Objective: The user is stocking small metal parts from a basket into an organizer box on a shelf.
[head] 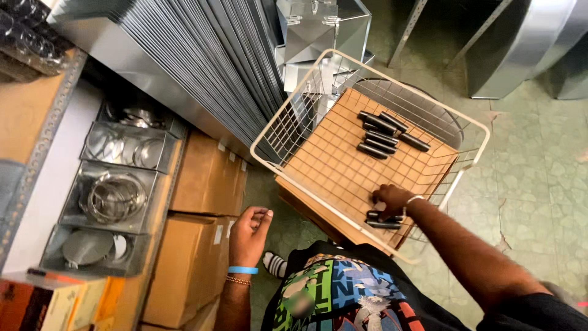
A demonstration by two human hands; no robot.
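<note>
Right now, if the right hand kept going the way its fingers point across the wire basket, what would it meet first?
The right hand points up and left over the cardboard liner. That stretch looks bare, so it would likely meet the basket's left wire wall first, passing left of the black cylinders. Depth is unclear.

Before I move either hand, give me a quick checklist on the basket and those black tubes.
1. Right hand on the near black tubes: ok, it rests on them inside the basket.
2. Firm grip on them: cannot tell, fingers hide the contact.
3. Left hand free: ok, curled, holding nothing, beside the cardboard boxes.
4. Far tubes settled: ok, clustered flat on the cardboard liner.
5. Wire basket level: not ok, it sits tilted.
</note>
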